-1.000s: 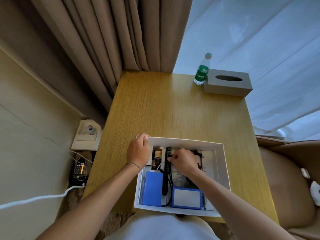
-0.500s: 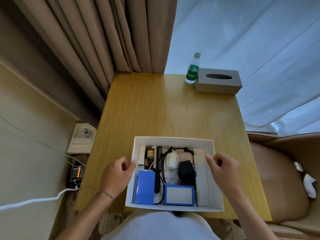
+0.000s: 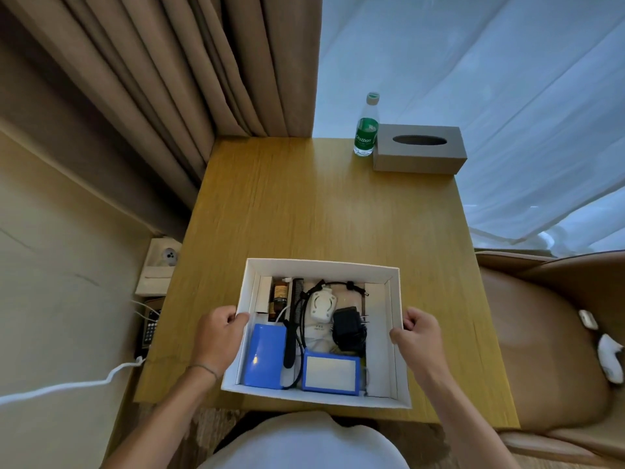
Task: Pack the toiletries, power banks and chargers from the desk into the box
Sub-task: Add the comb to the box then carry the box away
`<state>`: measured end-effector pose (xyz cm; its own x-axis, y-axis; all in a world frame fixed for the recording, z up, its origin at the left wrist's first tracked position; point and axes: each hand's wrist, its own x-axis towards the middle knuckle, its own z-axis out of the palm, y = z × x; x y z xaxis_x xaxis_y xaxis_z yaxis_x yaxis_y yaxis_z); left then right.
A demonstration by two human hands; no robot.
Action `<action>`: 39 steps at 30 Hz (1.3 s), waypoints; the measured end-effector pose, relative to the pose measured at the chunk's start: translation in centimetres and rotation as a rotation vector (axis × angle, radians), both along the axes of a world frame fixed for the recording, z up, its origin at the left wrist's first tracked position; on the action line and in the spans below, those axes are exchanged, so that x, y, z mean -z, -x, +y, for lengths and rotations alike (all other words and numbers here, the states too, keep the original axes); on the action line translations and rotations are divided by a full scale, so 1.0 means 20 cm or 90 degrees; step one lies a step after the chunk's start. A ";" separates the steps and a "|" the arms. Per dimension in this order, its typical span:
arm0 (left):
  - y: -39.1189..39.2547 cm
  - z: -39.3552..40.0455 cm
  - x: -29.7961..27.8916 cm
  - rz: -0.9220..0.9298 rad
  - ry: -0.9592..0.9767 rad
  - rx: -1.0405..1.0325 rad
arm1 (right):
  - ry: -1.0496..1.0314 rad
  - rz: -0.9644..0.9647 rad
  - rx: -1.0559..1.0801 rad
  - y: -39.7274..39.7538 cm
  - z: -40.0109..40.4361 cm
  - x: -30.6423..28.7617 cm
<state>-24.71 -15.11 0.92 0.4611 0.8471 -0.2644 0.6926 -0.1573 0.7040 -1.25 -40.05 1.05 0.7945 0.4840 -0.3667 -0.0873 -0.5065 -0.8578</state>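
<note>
An open white box [image 3: 321, 266] sits at the near edge of the wooden desk [image 3: 324, 211]. Inside lie a blue power bank [image 3: 265, 355] at the left, a second blue power bank [image 3: 331, 372] with a white face at the front, a black comb [image 3: 293, 319], a small brown bottle [image 3: 280, 296], a white charger [image 3: 322, 304] and a black plug charger [image 3: 348, 328] with a cable. My left hand [image 3: 220, 336] grips the box's left wall. My right hand [image 3: 417, 336] grips its right wall.
A green-labelled water bottle [image 3: 367, 128] and a grey tissue box [image 3: 419, 148] stand at the desk's far right. Brown curtains [image 3: 189, 79] hang behind. A wall socket [image 3: 162, 262], white cable [image 3: 84, 384] and handset lie left; a tan chair [image 3: 541, 333] stands right.
Both hands left the box's inside and far rim, moved out to its two sides and now hold its side walls. The view has tilted slightly.
</note>
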 end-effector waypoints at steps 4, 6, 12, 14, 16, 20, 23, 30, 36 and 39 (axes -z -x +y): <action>-0.02 0.03 -0.02 -0.020 0.007 0.019 | -0.037 0.012 0.021 0.00 -0.02 -0.03; -0.03 0.04 -0.04 -0.036 0.011 0.041 | -0.052 0.015 0.041 0.01 -0.03 -0.06; -0.11 0.13 -0.12 -0.091 0.028 0.132 | -0.071 0.007 0.105 0.10 -0.06 -0.16; -0.14 0.17 -0.15 -0.114 0.040 0.169 | -0.077 0.003 0.149 0.15 -0.07 -0.21; -0.17 0.20 -0.17 -0.134 0.048 0.206 | -0.076 -0.001 0.198 0.22 -0.09 -0.26; -0.21 0.23 -0.22 -0.191 0.062 0.295 | -0.095 -0.002 0.277 0.40 -0.13 -0.34; -0.23 0.21 -0.26 -0.219 0.081 0.363 | -0.119 0.003 0.363 0.57 -0.21 -0.36; -0.32 -0.04 -0.35 -0.255 0.136 0.565 | -0.105 -0.006 0.600 1.02 -0.47 -0.42; -0.32 -0.42 -0.39 -0.198 0.162 0.759 | -0.005 0.000 0.780 1.49 -0.76 -0.42; -0.23 -0.68 -0.41 -0.190 0.174 0.838 | 0.005 -0.003 0.873 1.78 -0.92 -0.43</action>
